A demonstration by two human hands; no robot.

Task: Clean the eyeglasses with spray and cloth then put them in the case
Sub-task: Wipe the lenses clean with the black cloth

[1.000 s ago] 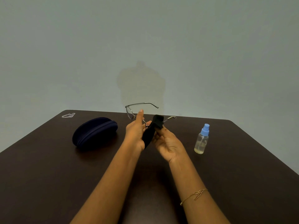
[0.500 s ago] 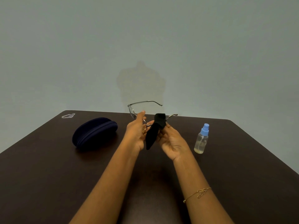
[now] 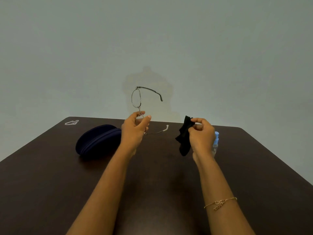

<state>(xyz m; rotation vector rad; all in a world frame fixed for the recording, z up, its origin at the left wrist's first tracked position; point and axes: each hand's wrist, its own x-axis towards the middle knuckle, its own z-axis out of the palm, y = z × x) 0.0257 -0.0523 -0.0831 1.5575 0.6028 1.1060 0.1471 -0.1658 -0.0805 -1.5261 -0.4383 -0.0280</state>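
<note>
Eyeglasses hang in the air above the far edge of the table, at about 12 o'clock. They are turned on end, so one round lens sits on top and one thin arm sticks out toward 2 o'clock. The other arm pokes out lower down, toward 3 o'clock from the left hand. The left hand holds the frame from below — its fingers and thumb are curled and pinch the thin metal just under the top lens. The lower lens is mostly hidden behind this hand.

The right hand is well apart from the glasses, at about 2 o'clock. Its fingers are curled and grip a black cloth, which hangs down crumpled from the fingertips. The cloth does not touch the glasses.

A small spray bottle with a blue top stands on the table right behind the right hand, mostly hidden by it.

A dark blue glasses case lies on the table at 10 o'clock, just beside the left hand — it is zipped closed. A small clear plastic bit lies at the far left corner of the table. A thin gold bracelet sits on the right wrist.
</note>
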